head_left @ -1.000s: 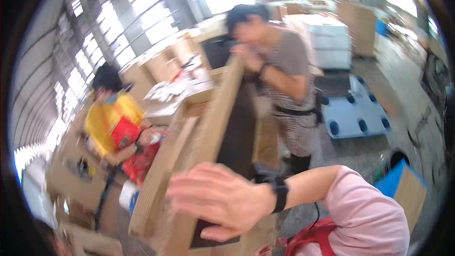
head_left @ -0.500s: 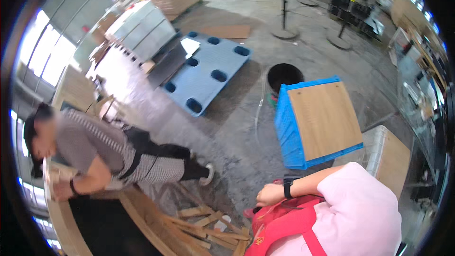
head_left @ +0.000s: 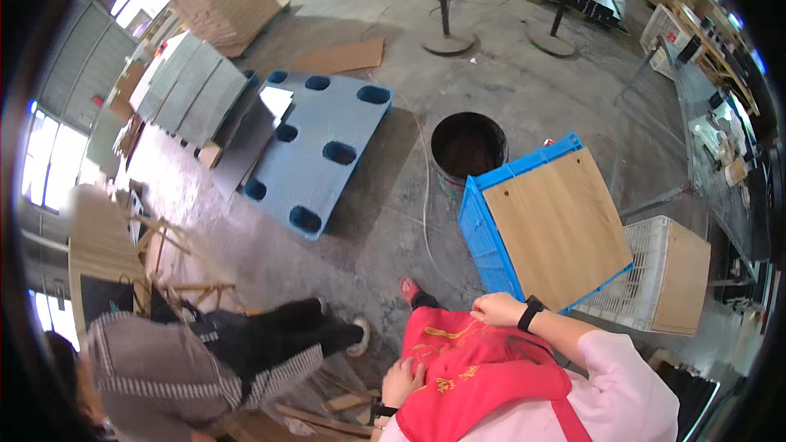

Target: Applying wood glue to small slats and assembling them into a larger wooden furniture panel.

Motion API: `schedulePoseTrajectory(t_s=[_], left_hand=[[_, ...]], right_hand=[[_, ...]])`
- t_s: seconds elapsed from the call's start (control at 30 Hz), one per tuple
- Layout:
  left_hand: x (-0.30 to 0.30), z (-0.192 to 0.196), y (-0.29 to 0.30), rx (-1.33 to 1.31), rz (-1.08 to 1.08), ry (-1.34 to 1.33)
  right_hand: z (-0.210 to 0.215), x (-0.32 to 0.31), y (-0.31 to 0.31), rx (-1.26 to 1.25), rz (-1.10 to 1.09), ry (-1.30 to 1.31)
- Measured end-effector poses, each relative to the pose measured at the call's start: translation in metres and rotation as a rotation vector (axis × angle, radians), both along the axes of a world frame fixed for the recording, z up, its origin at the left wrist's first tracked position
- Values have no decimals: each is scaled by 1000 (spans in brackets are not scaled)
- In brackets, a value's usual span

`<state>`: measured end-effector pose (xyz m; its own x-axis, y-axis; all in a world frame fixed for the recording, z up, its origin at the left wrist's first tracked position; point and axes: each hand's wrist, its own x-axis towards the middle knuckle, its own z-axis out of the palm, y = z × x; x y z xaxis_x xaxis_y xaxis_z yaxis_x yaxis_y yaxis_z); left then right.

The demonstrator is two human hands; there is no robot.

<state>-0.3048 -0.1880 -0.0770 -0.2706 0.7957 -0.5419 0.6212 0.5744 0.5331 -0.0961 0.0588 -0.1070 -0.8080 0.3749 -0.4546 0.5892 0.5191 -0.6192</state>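
The red apron (head_left: 483, 364) covers the wearer's front. The left hand (head_left: 401, 383) lies at its left edge, fingers loosely bent; the right hand (head_left: 498, 309) is curled at its far edge, and whether it grips cloth cannot be told. Just beyond, right, stands a blue crate (head_left: 483, 237) topped by a board (head_left: 561, 225). Advisable: keep cloth clear of the crate, feet off the pale cord (head_left: 427, 225). Farther stands a black bucket (head_left: 467, 143); left, a blue pallet (head_left: 315, 143).

The left hand (head_left: 401, 383) is resting against the apron (head_left: 467, 356), the right hand (head_left: 496, 309) farther right. Ahead, a pallet (head_left: 327, 119) is lying left of a bucket (head_left: 450, 186); right of the bucket, a wooden board (head_left: 561, 225) is lying on a plastic crate (head_left: 488, 247).
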Motion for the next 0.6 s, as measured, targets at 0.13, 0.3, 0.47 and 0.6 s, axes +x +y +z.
schedulePoseTrajectory(t_s=[0.13, 0.3, 0.47, 0.6], left_hand=[[-96, 18, 63, 197, -173, 266], [-185, 39, 127, 166, -68, 240], [-212, 31, 145, 55, 22, 108], [-213, -16, 122, -194, -10, 139]], right_hand=[[18, -56, 24, -67, -201, 114], [30, -132, 154, 43, -364, 213], [15, -175, 363, -242, -737, 458], [-110, -213, 501, -503, -1340, 422]])
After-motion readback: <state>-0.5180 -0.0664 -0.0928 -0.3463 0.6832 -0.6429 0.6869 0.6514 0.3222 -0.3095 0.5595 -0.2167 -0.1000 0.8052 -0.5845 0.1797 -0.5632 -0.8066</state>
